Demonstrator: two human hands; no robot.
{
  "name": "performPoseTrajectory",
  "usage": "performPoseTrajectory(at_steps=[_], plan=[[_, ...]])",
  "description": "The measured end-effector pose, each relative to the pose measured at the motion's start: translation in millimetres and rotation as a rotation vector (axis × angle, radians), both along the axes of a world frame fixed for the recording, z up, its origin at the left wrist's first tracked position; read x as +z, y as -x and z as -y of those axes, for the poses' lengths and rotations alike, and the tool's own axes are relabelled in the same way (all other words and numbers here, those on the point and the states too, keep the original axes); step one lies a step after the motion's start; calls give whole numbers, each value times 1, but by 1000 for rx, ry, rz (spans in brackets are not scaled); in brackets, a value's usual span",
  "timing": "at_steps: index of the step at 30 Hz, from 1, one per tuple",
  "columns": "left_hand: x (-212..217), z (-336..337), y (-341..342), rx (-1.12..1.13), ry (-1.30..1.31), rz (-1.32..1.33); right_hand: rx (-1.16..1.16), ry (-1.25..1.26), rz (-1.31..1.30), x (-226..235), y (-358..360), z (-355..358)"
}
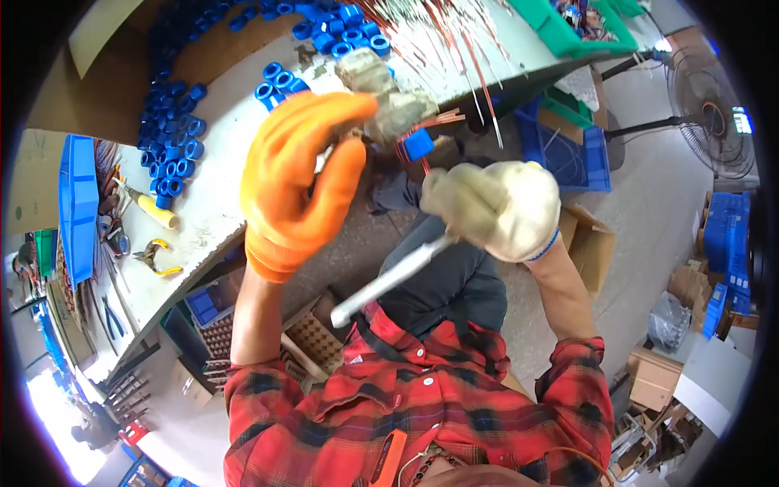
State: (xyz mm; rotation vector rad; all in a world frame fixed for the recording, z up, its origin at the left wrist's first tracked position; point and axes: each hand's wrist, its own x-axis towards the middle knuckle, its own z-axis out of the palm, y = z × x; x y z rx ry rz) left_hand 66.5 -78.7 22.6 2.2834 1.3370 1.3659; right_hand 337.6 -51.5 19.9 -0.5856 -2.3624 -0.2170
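Blue wired component (419, 144): one, between the two hands, beside a worn grey block (399, 114); copper-coloured wires (445, 118) jut nearby. Its support cannot be told.

Left hand (304, 183), orange glove: thumb and fingers curled toward each other near the block; whether they pinch anything, cannot tell.

Right hand (495, 207), cream glove, blurred: closed around a white rod (389, 280), long end slanting toward the lap, presumably clear of the component.

Blue rings (166, 122): loose heap, left on the surface (219, 154), apparently kept within reach.

Red and white wires (442, 20): fanned, ends overhanging the edge, probably easy to pick up.

Yellow-handled pliers (151, 255): one, lying nearer the surface edge, seemingly set aside.
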Motion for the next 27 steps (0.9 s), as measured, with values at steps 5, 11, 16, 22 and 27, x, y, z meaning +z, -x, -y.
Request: performPoseTrajectory(at_steps=[5, 11, 16, 22, 27], plan=[[-8, 7, -9, 59, -5, 39, 146, 300, -77, 46, 0, -21], [36, 0, -37, 64, -60, 225, -269, 931, -222, 84, 26, -18], [98, -60, -48, -104, -436, -450, -475, 1562, -844, 18, -48, 71], [24, -115, -24, -288, -86, 168, -643, 1409, -423, 17, -20, 99], [25, -82, -45, -136, 441, 661, -641, 1059, -243, 37, 3, 80]])
